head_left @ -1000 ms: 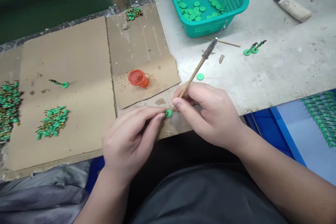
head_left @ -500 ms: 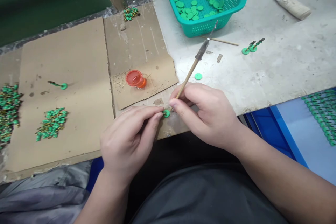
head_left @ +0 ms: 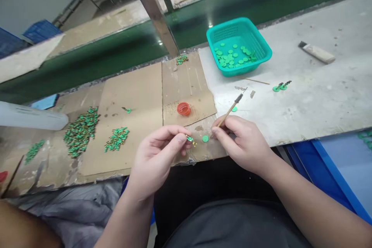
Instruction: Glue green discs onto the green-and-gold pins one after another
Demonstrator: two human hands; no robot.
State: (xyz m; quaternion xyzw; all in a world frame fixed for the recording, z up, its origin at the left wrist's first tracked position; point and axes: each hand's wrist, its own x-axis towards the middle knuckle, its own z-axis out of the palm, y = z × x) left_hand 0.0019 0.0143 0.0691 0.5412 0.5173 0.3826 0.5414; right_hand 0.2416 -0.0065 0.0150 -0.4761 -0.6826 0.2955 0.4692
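My left hand [head_left: 164,151] is closed, pinching a small green piece with yellow ends [head_left: 190,138] between thumb and fingers. A round green disc [head_left: 205,138] lies between my hands, close to my right fingertips; whether they touch it I cannot tell. My right hand [head_left: 242,141] is wrapped round a thin wooden-handled tool [head_left: 229,111] with a dark collar and a fine tip, which points up and away. Just beyond that hand lies another green disc [head_left: 234,109]. A small red cup [head_left: 183,109] stands on the cardboard [head_left: 190,85] ahead of my left hand.
A teal basket [head_left: 263,59] holds several green discs. To its right are two discs with dark stems [head_left: 280,87] and a whitish tube [head_left: 318,52]. Heaps of small green pieces [head_left: 81,131] lie leftward, near a white cylinder [head_left: 31,115]. At far left, someone's arm [head_left: 26,226] shows.
The camera view has tilted up, showing more of the left side and background. The green disc at my left fingertips is now apart from them, and a small green-yellow piece shows there.
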